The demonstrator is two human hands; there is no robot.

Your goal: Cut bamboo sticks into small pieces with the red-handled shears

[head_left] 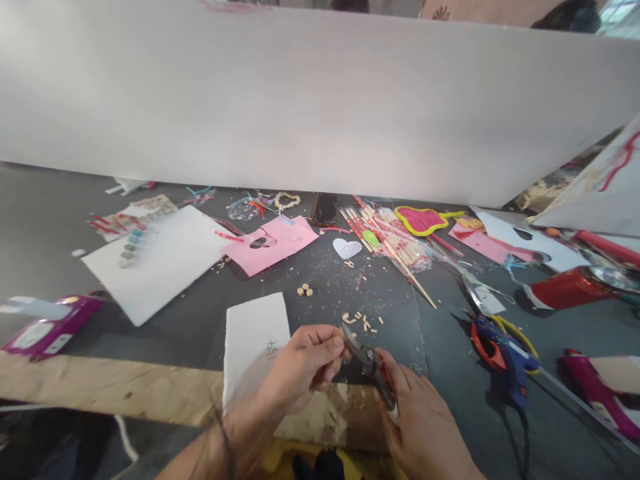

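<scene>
My right hand [417, 413] is wrapped round the handles of a pair of pruning shears [367, 358], whose dark blades point up and left. My left hand [313, 357] is closed in a pinch right by the blade tips; what lies between its fingers is too small to make out. Just beyond the blades, several short cut wooden stick pieces [367, 323] lie scattered on the dark table. A small flower-shaped cluster of wooden bits [305, 290] sits farther left. Under my left forearm is a white card [255, 333] with green writing.
Long wooden sticks [400, 250] lie beside a pink-and-yellow shape [424, 221]. A blue glue gun [513, 363], scissors [483, 347] and a red can [567, 288] stand right. Pink paper [280, 243], white board [155, 267] and a purple tool [55, 323] lie left. A white panel [320, 100] closes off the back.
</scene>
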